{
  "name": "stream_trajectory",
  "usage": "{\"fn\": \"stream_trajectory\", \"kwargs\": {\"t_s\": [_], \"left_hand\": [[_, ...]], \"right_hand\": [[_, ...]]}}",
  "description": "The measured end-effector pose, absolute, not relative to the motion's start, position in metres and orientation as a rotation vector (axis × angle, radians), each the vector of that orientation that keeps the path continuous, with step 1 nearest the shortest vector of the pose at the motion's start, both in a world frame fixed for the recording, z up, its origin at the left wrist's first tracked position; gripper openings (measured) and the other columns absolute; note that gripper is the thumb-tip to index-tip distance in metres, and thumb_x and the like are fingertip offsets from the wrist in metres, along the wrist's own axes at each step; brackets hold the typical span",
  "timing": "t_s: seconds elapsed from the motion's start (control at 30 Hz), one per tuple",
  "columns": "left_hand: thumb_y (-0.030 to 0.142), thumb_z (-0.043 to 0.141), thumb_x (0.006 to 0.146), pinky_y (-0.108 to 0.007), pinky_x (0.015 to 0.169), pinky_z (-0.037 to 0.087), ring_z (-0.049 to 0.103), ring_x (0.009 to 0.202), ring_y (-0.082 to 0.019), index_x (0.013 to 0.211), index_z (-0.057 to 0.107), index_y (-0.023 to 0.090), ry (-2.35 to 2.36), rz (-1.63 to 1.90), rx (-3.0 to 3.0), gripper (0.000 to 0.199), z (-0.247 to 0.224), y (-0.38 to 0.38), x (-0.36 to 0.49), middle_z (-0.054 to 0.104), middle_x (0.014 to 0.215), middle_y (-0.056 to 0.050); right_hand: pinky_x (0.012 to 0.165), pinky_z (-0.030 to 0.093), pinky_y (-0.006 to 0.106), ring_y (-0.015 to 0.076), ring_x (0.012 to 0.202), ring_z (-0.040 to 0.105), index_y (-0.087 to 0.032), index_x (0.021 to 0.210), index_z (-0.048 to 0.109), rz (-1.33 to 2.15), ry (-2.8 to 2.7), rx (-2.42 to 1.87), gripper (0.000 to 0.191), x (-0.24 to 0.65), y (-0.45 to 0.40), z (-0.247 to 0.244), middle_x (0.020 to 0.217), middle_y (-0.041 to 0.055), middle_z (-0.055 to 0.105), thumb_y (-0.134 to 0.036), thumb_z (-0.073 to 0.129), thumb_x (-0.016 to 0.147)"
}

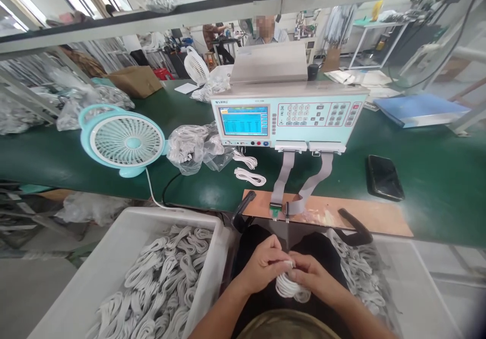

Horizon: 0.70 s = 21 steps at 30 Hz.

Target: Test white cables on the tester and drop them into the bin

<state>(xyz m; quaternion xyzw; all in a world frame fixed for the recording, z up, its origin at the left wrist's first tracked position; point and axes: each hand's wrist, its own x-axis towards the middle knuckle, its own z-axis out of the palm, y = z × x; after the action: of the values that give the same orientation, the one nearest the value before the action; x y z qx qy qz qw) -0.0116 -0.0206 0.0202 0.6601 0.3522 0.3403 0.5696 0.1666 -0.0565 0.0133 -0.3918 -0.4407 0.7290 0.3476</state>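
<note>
The fan (pixel 122 141) stands on the table (pixel 197 189), at left of the testing machine (pixel 290 119). The phone (pixel 385 177) lies at right of this machine's cables (pixel 282 177). Below the table are two bins (pixel 132 215), one at each side of the person's legs (pixel 254 243).

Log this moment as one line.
left hand: gripping coiled white cable | right hand: gripping same coil | ahead: pale boxy tester, blue screen lit | green bench: round light-blue fan, black rectangular phone
</note>
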Motion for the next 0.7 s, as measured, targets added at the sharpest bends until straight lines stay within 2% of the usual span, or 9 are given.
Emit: {"fn": "stream_trajectory", "kwargs": {"t_s": [0.13, 0.27, 0.37, 0.53, 0.7], "left_hand": [[0.033, 0.06, 0.081, -0.024, 0.065, 0.042, 0.053, 0.07, -0.015, 0.084, 0.073, 0.017, 1.047, 1.016, 1.365, 0.022, 0.005, -0.018, 0.004, 0.057, 0.072, -0.003], [0.039, 0.061, 0.077, -0.02, 0.046, 0.038, 0.047, 0.05, -0.01, 0.076, 0.065, 0.013, 1.186, 1.01, 1.001, 0.026, -0.013, -0.016, 0.023, 0.055, 0.061, 0.001], [0.044, 0.063, 0.075, -0.018, 0.039, 0.036, 0.043, 0.043, -0.008, 0.075, 0.061, 0.013, 1.172, 0.99, 0.888, 0.032, -0.019, -0.011, 0.025, 0.052, 0.056, 0.003], [0.048, 0.065, 0.072, -0.02, 0.041, 0.041, 0.047, 0.044, -0.008, 0.074, 0.06, 0.013, 1.154, 0.999, 0.851, 0.035, -0.016, -0.001, 0.017, 0.054, 0.056, 0.003], [0.048, 0.061, 0.074, -0.019, 0.041, 0.039, 0.048, 0.043, -0.009, 0.066, 0.057, 0.014, 1.124, 0.88, 0.951, 0.035, -0.008, 0.008, 0.006, 0.052, 0.051, 0.003]], "right_hand": [[0.063, 0.039, 0.024, 0.0143, 0.065, 0.048, -0.016, 0.078, 0.066, 1.573, -1.113, -1.151, 0.034, 0.161, -0.045, 0.005, 0.07, 0.0, 0.055, -0.05, 0.063, 0.078], [0.057, 0.039, 0.024, 0.0143, 0.06, 0.047, -0.017, 0.073, 0.063, 1.277, -1.033, -1.315, 0.035, 0.154, -0.028, -0.007, 0.064, -0.0008, 0.054, -0.051, 0.063, 0.078], [0.051, 0.038, 0.024, 0.0131, 0.054, 0.044, -0.017, 0.068, 0.059, 1.253, -0.957, -1.337, 0.038, 0.149, -0.018, -0.015, 0.059, -0.0021, 0.05, -0.054, 0.064, 0.075], [0.05, 0.037, 0.024, 0.0124, 0.052, 0.043, -0.017, 0.068, 0.059, 1.258, -0.867, -1.343, 0.036, 0.141, -0.012, -0.016, 0.057, -0.0021, 0.05, -0.052, 0.066, 0.075], [0.048, 0.037, 0.024, 0.0114, 0.048, 0.044, -0.017, 0.062, 0.058, 1.307, -0.706, -1.295, 0.036, 0.135, -0.011, -0.009, 0.055, -0.0025, 0.051, -0.049, 0.072, 0.069]]}}
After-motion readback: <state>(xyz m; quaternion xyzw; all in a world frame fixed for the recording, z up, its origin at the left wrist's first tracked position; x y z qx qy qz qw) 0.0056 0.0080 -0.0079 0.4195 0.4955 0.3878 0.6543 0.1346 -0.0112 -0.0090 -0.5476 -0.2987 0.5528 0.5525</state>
